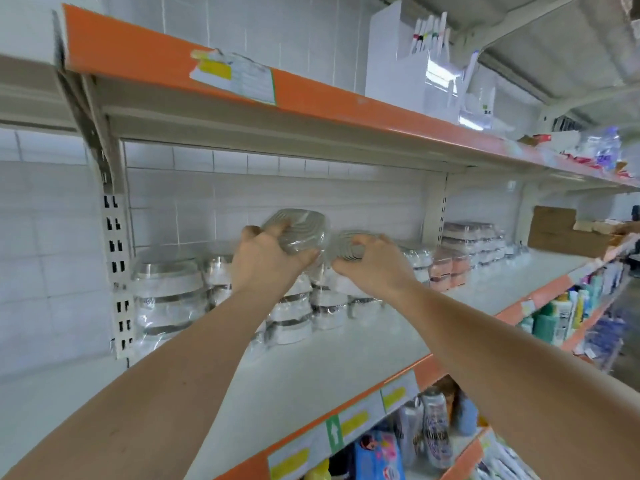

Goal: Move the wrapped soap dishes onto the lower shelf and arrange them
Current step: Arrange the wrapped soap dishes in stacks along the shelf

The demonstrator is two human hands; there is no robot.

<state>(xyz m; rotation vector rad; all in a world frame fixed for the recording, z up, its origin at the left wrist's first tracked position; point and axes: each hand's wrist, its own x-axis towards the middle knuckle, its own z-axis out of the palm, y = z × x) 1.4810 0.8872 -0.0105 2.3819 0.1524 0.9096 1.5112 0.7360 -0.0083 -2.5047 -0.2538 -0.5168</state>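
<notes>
Gripping one wrapped soap dish (298,233) in the left hand (268,261), fingers (304,255) curled under it. Holding a second wrapped dish (348,249) in the right hand (370,268), fingers closed over its top, both just above the stacked dishes (166,292) on the shelf (346,355).

Each hand (268,258) (372,263) grips a wrapped soap dish (301,230) (346,245) above stacks.

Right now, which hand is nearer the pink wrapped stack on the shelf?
Right. The right hand, holding a wrapped soap dish, sits just left of the pink wrapped stack. The left hand, gripping another dish, is farther left.
</notes>
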